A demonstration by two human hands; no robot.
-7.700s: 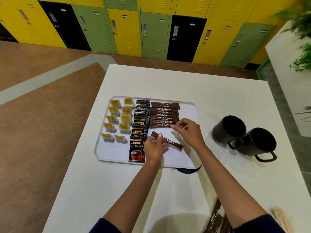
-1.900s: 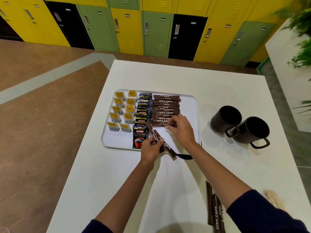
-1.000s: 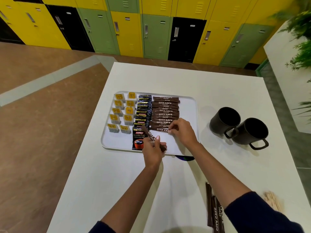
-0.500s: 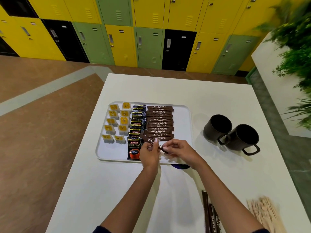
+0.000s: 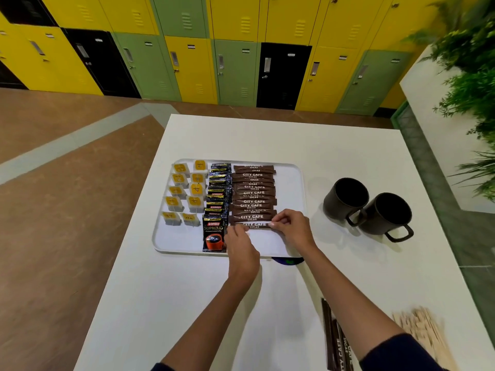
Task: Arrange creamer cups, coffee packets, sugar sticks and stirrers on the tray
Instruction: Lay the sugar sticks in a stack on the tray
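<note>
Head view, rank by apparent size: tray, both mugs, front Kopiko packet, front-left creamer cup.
1. white tray
2. near mug and far mug: about alike, and nearness differs, so unranked
3. front Kopiko Supremo packet
4. front-left creamer cup

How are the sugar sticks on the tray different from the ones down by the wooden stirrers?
The tray sugar sticks lie crosswise in a neat column; the table sugar sticks lie lengthwise in a loose bunch. The tray holds many; the table only a few. Both are brown with white CITY CAFE lettering.
</note>
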